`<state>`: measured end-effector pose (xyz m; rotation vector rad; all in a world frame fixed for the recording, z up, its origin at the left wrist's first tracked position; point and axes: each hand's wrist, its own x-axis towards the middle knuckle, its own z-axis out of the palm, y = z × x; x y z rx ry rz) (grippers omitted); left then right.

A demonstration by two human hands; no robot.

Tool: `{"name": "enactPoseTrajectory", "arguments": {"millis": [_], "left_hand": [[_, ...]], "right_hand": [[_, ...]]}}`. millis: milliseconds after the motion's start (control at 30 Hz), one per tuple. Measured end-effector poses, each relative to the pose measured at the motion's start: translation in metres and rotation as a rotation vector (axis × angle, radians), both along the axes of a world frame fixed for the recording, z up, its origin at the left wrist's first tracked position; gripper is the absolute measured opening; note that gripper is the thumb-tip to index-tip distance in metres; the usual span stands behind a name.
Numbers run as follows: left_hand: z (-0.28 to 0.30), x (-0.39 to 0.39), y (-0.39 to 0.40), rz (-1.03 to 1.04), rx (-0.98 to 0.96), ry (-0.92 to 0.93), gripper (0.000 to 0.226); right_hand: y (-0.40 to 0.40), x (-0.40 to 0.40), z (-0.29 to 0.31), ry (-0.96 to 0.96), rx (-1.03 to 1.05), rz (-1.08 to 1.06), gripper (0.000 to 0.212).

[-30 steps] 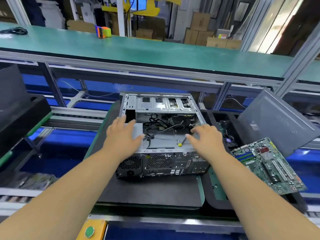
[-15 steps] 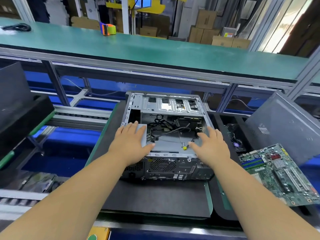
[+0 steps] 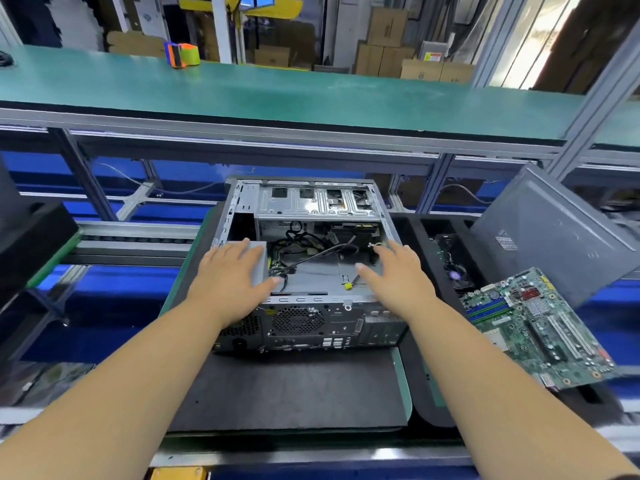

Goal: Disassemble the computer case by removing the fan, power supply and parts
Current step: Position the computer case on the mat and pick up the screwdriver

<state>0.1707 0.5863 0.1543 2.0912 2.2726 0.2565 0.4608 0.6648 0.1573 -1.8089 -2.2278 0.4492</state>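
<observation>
The computer case (image 3: 304, 258) lies on its side, open side up, on a dark mat (image 3: 294, 386) on the near counter, its rear panel with the fan grille (image 3: 298, 320) facing the person. The left hand (image 3: 232, 275) rests flat on the grey power supply (image 3: 258, 263) in the near-left corner of the case, fingers straight and spread, so that grip is wide and closed on nothing. The right hand (image 3: 394, 275) reaches into the case's right side, also wide with straight fingers; whether it touches the floor or wall there I cannot tell.

The power supply looks like the step in hand. To do it well, I would first free the black cable bundle (image 3: 301, 251) that runs from it across the case floor, so nothing snags, then steady the case with the right hand and slide the box away from the rear panel before lifting. Any screws at the rear should be checked first; none can be made out here.

The case is bare grey steel, with an empty drive cage (image 3: 315, 202) at the far end. A green motherboard (image 3: 533, 327) and a grey side panel (image 3: 557, 233) lie to the right, well apart from the case.
</observation>
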Motion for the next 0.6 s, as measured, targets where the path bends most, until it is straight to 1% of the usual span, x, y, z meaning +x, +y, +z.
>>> {"name": "enactPoseTrajectory", "arguments": {"millis": [67,133,267,333,500,600], "left_hand": [[0.005,0.012,-0.003,0.015,0.066,-0.097,0.071],[0.011,0.033,-0.004,-0.014,0.13,-0.214,0.061],[0.022,0.085,-0.001,-0.129,0.205,-0.303,0.047],[0.024,0.108,-0.001,-0.17,0.214,-0.346,0.044],[0.019,0.15,-0.003,-0.228,0.182,-0.376,0.04],[0.015,0.169,-0.003,-0.22,0.153,-0.36,0.039]], "right_hand": [[-0.003,0.013,0.005,0.202,0.024,-0.02,0.061],[-0.007,0.031,0.007,0.299,0.058,-0.065,0.055],[-0.009,0.077,0.003,0.322,0.028,-0.173,0.051],[-0.011,0.102,-0.003,0.349,-0.001,-0.218,0.049],[-0.015,0.154,-0.024,0.363,-0.046,-0.295,0.042],[-0.015,0.176,-0.038,0.319,-0.092,-0.294,0.04]]}}
